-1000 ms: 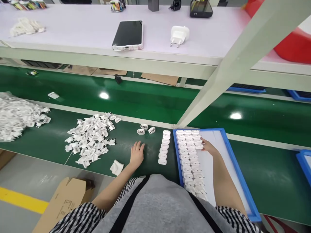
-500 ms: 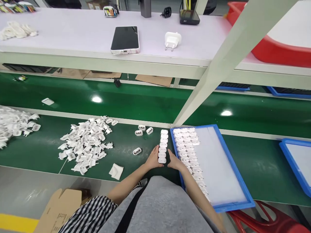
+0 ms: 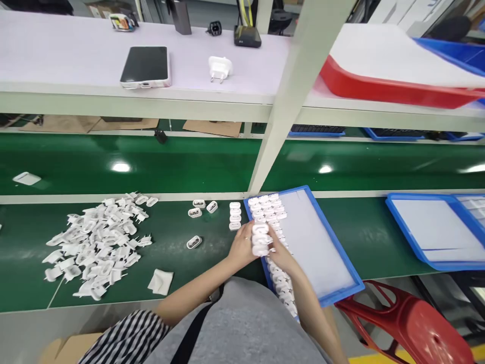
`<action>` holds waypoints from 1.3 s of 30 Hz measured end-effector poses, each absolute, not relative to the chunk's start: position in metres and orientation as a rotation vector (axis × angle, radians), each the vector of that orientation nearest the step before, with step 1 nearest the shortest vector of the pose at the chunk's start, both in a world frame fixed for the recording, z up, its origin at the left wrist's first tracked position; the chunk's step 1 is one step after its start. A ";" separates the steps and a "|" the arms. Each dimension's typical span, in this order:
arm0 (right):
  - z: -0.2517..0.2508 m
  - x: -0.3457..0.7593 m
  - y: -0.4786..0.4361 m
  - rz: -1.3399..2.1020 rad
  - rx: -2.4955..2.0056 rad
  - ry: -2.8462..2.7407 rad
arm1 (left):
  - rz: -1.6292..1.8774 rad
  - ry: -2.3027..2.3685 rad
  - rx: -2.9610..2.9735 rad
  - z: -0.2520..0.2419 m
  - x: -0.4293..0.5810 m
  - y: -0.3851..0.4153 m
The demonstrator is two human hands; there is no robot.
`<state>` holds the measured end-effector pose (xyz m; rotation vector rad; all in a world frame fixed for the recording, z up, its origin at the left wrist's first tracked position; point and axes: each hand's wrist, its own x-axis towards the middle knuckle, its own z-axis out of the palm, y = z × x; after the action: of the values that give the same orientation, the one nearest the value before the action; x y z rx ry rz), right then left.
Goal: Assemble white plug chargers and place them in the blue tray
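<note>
My left hand [image 3: 241, 246] and my right hand [image 3: 280, 252] close from either side on a short row of white plug adapter housings [image 3: 260, 240]. They carry it over the left part of a blue-rimmed tray [image 3: 333, 237]. Rows of similar white housings [image 3: 267, 205] line the tray's left side, some hidden by my hands and right forearm. Left of the tray, a short column of housings [image 3: 235, 216] stands on the green bench. Farther left, several open housings [image 3: 194, 242] lie apart, with dark parts showing inside.
A large heap of white plug adapters [image 3: 102, 242] lies on the left, with a folded white cloth [image 3: 160, 282] near the bench edge. A slanting post [image 3: 278, 116] rises behind the tray. Another blue-rimmed tray [image 3: 435, 230] and a red stool [image 3: 413, 318] are on the right.
My hands have lifted the near part of the housing column off the bench and moved it right, over the tray. The far part of the column stays behind. The view has swung right.
</note>
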<state>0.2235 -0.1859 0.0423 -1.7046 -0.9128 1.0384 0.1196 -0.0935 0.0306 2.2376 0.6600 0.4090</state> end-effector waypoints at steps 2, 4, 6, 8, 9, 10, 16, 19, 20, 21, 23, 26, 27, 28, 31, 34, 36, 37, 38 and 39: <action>0.061 0.261 -0.207 0.988 -1.794 -0.833 | 0.406 0.556 2.290 0.044 0.162 -0.106; 0.068 0.295 -0.226 1.043 -1.892 -0.697 | 0.368 0.474 2.335 0.046 0.201 -0.119; 0.064 0.321 -0.238 1.141 -1.943 -0.563 | 0.281 0.435 2.376 0.037 0.231 -0.130; 0.051 0.336 -0.240 1.223 -1.945 -0.481 | 0.163 0.448 2.402 0.024 0.250 -0.138; 0.042 0.341 -0.238 1.260 -1.939 -0.464 | 0.098 0.473 2.405 0.019 0.257 -0.141; 0.033 0.343 -0.234 1.293 -1.935 -0.457 | 0.035 0.504 2.403 0.014 0.261 -0.143; -0.008 0.344 -0.216 1.319 -1.919 -0.596 | -0.032 0.533 2.455 0.034 0.234 -0.126; -0.022 0.343 -0.218 1.201 -1.907 -0.655 | -0.036 0.777 2.457 0.052 0.188 -0.086; -0.026 0.342 -0.219 1.166 -1.912 -0.660 | -0.096 0.921 2.421 0.055 0.170 -0.071; -0.030 0.341 -0.220 1.135 -1.925 -0.659 | -0.186 1.070 2.366 0.055 0.153 -0.055; -0.036 0.338 -0.222 1.082 -1.965 -0.657 | -0.386 1.248 2.245 0.048 0.122 -0.030; -0.032 0.340 -0.228 0.986 -2.089 -0.647 | -0.556 1.336 2.108 0.027 0.094 -0.012; -0.025 0.342 -0.229 0.922 -2.152 -0.638 | -0.564 1.336 2.083 0.020 0.089 -0.011; -0.016 0.344 -0.230 0.827 -2.211 -0.626 | -0.550 1.325 2.067 0.012 0.086 -0.011; 0.018 0.336 -0.214 0.429 -2.268 -0.550 | -0.399 1.255 2.070 -0.007 0.087 -0.014; 0.040 0.294 -0.164 0.564 -2.112 -0.608 | -0.204 1.135 2.112 -0.022 0.095 -0.015; 0.037 0.257 -0.121 0.824 -1.989 -0.752 | -0.126 1.067 2.141 -0.029 0.101 -0.012; 0.031 0.240 -0.100 0.859 -1.964 -0.783 | -0.105 1.042 2.154 -0.032 0.104 -0.010; 0.022 0.227 -0.082 0.873 -1.959 -0.788 | -0.092 1.022 2.168 -0.034 0.107 -0.008; 0.011 0.217 -0.067 0.884 -1.960 -0.774 | -0.087 1.005 2.179 -0.036 0.110 -0.005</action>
<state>0.2168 -0.0671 0.0111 -1.9602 -0.7739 0.8836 0.1096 -0.0047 -0.0356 2.1789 1.0046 -0.0868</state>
